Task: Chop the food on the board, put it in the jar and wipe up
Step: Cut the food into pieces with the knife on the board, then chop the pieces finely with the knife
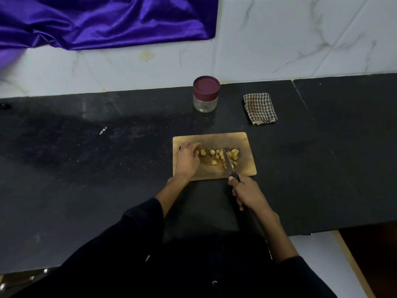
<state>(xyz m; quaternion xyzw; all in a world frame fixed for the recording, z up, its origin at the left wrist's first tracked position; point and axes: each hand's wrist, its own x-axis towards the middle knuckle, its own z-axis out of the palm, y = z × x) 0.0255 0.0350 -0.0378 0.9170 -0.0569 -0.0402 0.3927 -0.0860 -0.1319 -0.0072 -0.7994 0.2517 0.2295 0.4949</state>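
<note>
While the yellow food (219,157) already lies in small cubes across the middle of the wooden board (247,166), the chopping does not look finished: the knife (228,163) has its blade down among the pieces, running from about five o'clock up toward eleven. The right hand (247,193), just off the board's near edge at five o'clock, has its fingers wrapped round the dark handle. The left hand (188,159) rests on the board at nine o'clock of the pile, fingers curled in against the nearest cubes; whether they pinch a piece or only steady the heap I cannot tell from here.

From where I stand, I'd judge the first step well along and the other two not yet begun. The jar (205,94) stands on the counter (86,168) at twelve o'clock from the board, well apart from it, near the wall; its maroon lid is on and the clear glass below looks empty. The checked cloth (260,108) lies folded at about one o'clock from the board, to the jar's right and apart from it, with nothing touching it. So what is left: a few more cuts perhaps, the lid off, the cubes carried over, then the wiping.

No brand, label or writing shows on the jar, the lid, the knife or the board; the cloth bears only its check pattern.
</note>
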